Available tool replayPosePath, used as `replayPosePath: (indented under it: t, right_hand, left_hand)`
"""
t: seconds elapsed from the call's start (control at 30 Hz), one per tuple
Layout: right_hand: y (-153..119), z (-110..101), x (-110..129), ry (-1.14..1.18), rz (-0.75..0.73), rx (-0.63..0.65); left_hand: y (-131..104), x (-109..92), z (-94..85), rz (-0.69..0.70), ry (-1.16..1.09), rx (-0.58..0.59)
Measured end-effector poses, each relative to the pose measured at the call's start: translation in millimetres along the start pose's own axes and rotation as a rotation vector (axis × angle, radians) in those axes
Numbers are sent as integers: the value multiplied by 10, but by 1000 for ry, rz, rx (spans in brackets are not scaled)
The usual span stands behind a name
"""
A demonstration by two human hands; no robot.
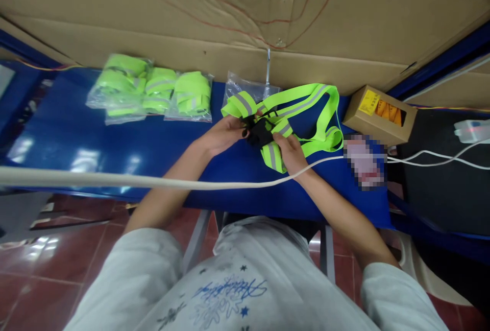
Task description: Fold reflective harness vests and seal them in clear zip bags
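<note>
Between my two hands is a neon yellow-green reflective strap (306,103) with a grey stripe and black fittings (260,133) at its middle. My left hand (225,134) has its fingers closed on the strap's left part, by the black pieces. On the right side my right hand (290,151) pinches a folded part of the same strap. A long loop of it spreads on the blue table to the right. Behind the strap lies a clear plastic bag (239,88), partly covered. My fingertips are partly hidden by the strap.
Several bagged neon straps (193,95) lie at the back left of the blue table (153,149). An open cardboard box (354,109) with orange contents stands at the right, beside a blurred-out item (365,162). A white cable (184,184) crosses in front of my forearms.
</note>
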State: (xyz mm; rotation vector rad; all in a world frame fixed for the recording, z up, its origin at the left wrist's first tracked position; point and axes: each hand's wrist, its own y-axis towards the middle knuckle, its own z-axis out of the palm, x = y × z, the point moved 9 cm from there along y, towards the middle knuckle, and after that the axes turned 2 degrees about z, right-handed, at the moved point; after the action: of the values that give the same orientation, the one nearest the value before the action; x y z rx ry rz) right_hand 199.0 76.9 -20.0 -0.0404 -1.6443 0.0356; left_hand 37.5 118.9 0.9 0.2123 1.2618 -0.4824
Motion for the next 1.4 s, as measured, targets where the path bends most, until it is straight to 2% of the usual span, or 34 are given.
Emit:
replayPosePath:
  t: [0.1, 0.17, 0.27, 0.43, 0.67, 0.97, 1.13, 1.3, 1.4]
  right_hand:
    - [56, -218, 42, 121, -15, -166]
    - [66, -311, 106, 120, -48, -221]
    - [21, -362, 240, 67, -117, -239]
    - [-106, -351, 416, -92, -206, -243]
    - [-164, -460, 515, -239, -296, -331]
    - [-173, -528, 573, -293, -440, -427]
    - [-176, -492, 571, -320, -442, -407]
    - [-151, -418, 490, -429, -317, -295]
    - [-144, -374, 456, -401, -285, -230]
  left_hand:
    - [10, 80, -91, -7, 12, -34]
    - [3, 115, -170, -10, 43, -87]
    - [-9, 89, -221, 37, 62, -144]
    - [-27, 57, -137, 52, 86, -134]
    - [-74, -17, -64, 57, 97, -135]
    - [-46, -77, -176, 164, 106, -204]
    - [-55, -78, -172, 202, 142, -206]
    - [-58, -70, -182, 220, 178, -213]
    - [-61, -55, -172, 207, 168, -222]
